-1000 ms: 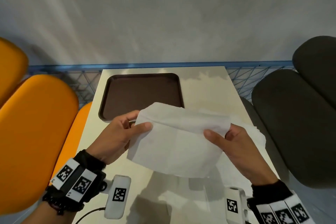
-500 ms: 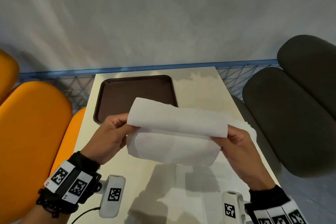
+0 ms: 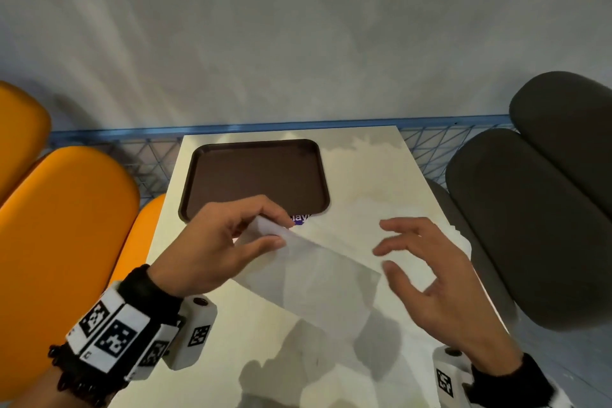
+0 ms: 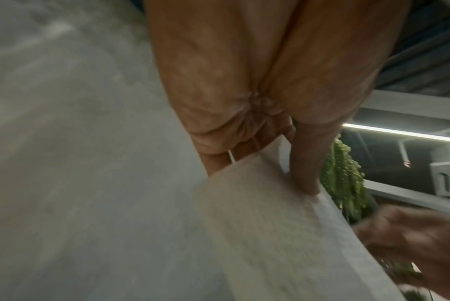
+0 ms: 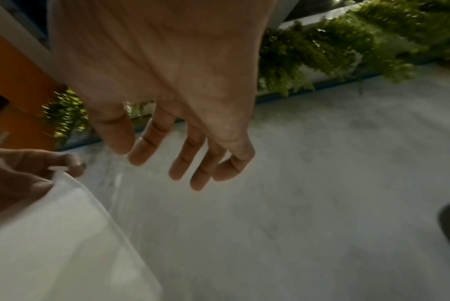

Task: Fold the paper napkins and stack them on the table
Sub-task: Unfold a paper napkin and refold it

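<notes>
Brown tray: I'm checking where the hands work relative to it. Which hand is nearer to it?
Left. The left hand, pinching the napkin, sits just in front of the brown tray at its near edge; the right hand hovers open off to its right.

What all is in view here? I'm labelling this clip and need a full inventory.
folded napkin: one, white, held above the table at one end
napkin pile: count unclear, white, table's right edge, behind the right hand
table: one, pale cream, centre
tray: one, dark brown, far left of the table
sticker: one, purple, by the tray's near edge, partly hidden
seats: orange, left of the table
dark seats: grey-black, right of the table
plants: green, seen from the wrist views
wrist cameras: two, white, tagged
hands: left hand pinches the napkin; right hand open, holds nothing
</notes>
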`<state>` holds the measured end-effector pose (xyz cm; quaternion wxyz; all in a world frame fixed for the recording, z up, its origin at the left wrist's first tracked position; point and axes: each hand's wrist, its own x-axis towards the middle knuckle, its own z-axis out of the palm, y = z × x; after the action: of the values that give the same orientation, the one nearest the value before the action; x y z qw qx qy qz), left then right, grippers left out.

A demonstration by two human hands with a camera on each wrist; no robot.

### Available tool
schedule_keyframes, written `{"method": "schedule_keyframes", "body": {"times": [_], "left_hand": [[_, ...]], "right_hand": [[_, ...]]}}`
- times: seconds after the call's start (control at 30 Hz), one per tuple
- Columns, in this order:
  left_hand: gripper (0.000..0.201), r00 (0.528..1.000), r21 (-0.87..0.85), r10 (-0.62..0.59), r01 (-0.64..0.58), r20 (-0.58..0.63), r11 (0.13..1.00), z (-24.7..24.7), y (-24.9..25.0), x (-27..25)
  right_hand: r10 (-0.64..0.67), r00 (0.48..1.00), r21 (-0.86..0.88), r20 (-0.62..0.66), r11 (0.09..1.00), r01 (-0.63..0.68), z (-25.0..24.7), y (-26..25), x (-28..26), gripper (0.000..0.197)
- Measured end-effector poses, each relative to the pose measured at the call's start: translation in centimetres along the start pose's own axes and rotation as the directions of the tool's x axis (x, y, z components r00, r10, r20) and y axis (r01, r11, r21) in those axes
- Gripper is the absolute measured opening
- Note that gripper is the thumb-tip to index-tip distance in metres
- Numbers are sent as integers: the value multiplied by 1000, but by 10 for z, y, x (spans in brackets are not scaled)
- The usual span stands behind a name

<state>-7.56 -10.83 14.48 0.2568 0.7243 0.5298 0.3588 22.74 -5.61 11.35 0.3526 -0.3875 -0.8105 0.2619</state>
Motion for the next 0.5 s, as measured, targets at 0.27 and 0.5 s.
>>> {"method": "schedule_keyframes", "body": {"times": [0.27,0.5], "left_hand": [[24,997,208,81,-83,17,975,4,20,-9],[16,998,39,-24,26,-61,999,9,30,-3]], "right_hand": [[-117,961,-106,252,983,147,57,-32,25,28],[-204,948,-65,245,972,226,62,-35,31,17]]}}
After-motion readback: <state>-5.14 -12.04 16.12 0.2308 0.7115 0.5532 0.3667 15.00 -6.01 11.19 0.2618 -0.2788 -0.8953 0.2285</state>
